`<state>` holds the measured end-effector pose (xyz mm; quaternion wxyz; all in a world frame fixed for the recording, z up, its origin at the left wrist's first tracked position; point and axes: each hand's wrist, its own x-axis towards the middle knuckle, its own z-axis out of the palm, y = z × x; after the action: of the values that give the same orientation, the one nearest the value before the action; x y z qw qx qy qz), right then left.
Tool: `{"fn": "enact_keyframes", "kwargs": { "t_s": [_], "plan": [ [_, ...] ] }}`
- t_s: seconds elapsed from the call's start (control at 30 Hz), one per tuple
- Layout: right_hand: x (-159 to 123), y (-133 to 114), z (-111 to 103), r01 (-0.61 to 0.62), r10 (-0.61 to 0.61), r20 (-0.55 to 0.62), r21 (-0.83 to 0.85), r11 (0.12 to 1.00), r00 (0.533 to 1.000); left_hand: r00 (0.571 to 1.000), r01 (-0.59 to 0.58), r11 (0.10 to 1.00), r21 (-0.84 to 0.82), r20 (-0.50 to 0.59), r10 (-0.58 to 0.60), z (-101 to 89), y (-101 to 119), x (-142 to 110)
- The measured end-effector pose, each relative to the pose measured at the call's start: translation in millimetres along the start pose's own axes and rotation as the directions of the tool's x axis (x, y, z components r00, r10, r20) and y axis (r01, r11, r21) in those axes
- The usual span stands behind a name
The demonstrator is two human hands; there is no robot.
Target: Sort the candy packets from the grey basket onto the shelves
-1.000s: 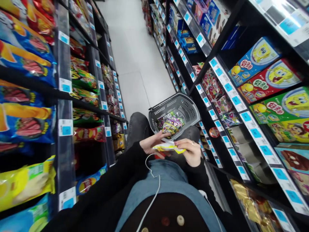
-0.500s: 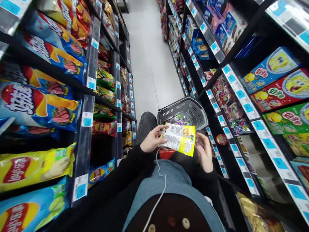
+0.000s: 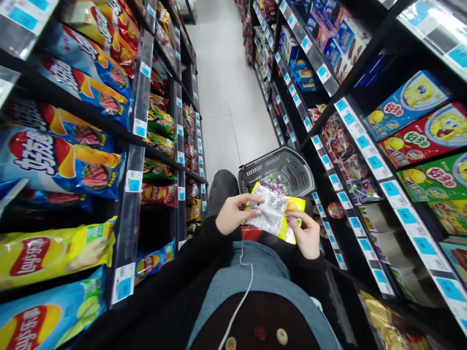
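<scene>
Both my hands hold a yellow and white snack packet (image 3: 275, 216) in front of my waist, its printed back facing up. My left hand (image 3: 233, 212) grips its left edge, fingers curled over the top. My right hand (image 3: 305, 233) pinches its right edge from below. Just beyond the packet a grey plastic shopping basket (image 3: 288, 165) sits on the floor with several colourful packets inside. My knee in grey trousers (image 3: 221, 187) is beside the basket.
I am in a narrow shop aisle. Black shelves with crisp bags (image 3: 62, 155) line the left. Shelves with cartoon boxes (image 3: 416, 126) and sweets line the right. A pale tiled floor (image 3: 226, 92) runs ahead. A white earphone cable (image 3: 244, 287) hangs down my front.
The packet was edge-on a second ago, then turned with its printed back up. My right hand has closed on its right edge. The view shifted to the right.
</scene>
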<state>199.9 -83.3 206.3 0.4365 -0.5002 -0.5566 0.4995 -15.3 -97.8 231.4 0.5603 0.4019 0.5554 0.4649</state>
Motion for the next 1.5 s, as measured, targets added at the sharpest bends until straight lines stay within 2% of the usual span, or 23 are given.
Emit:
{"fn": "enact_keyframes", "kwargs": {
  "t_s": [0.07,0.23,0.47,0.67,0.83,0.93,1.1,1.23,1.33,1.5],
  "plan": [
    [-0.7,0.3,-0.5,-0.001,0.001,0.015,-0.012,1.000,1.000,0.999,0.020,1.000,-0.010,-0.027,-0.020,2.1,-0.5,-0.7],
    [-2.9,0.5,0.5,-0.005,0.005,0.028,-0.030,1.000,1.000,0.979,0.196,0.971,-0.134,-0.024,-0.201,9.0,0.7,-2.9],
    [-6.6,0.3,-0.4,0.013,-0.009,0.055,-0.078,0.997,0.998,0.974,0.193,0.974,-0.116,-0.097,-0.204,14.9,4.0,-2.8],
    [-4.9,-7.8,-4.3,0.017,-0.010,0.088,-0.081,0.997,0.996,0.999,0.051,0.998,-0.041,-0.007,-0.051,12.7,6.3,-3.0],
    [-4.1,-18.0,-13.4,0.091,-0.077,0.164,-0.081,0.992,0.983,0.993,-0.108,0.992,0.069,-0.035,0.111,8.4,1.9,-1.2],
    [-3.8,-18.3,-16.7,0.105,-0.094,0.158,-0.062,0.993,0.983,0.993,-0.114,0.991,0.069,-0.007,0.114,5.7,0.5,-1.4],
    [-0.4,-15.7,-9.5,-0.012,0.016,0.034,-0.106,0.994,0.999,0.971,-0.224,0.966,0.131,0.114,0.210,2.8,-0.1,-3.9],
    [0.0,-15.3,-2.5,-0.076,0.077,0.032,-0.036,0.996,0.996,0.953,-0.299,0.935,0.188,0.108,0.283,0.7,0.1,-3.6],
    [-1.7,-13.1,0.5,-0.092,0.093,0.028,-0.048,0.995,0.995,0.941,-0.338,0.899,0.279,0.119,0.317,-0.3,2.5,-1.8],
    [-4.6,-5.6,4.6,-0.058,0.061,0.063,-0.047,0.997,0.996,0.947,-0.320,0.897,0.304,0.064,0.316,2.8,4.3,-1.2]
  ]
}}
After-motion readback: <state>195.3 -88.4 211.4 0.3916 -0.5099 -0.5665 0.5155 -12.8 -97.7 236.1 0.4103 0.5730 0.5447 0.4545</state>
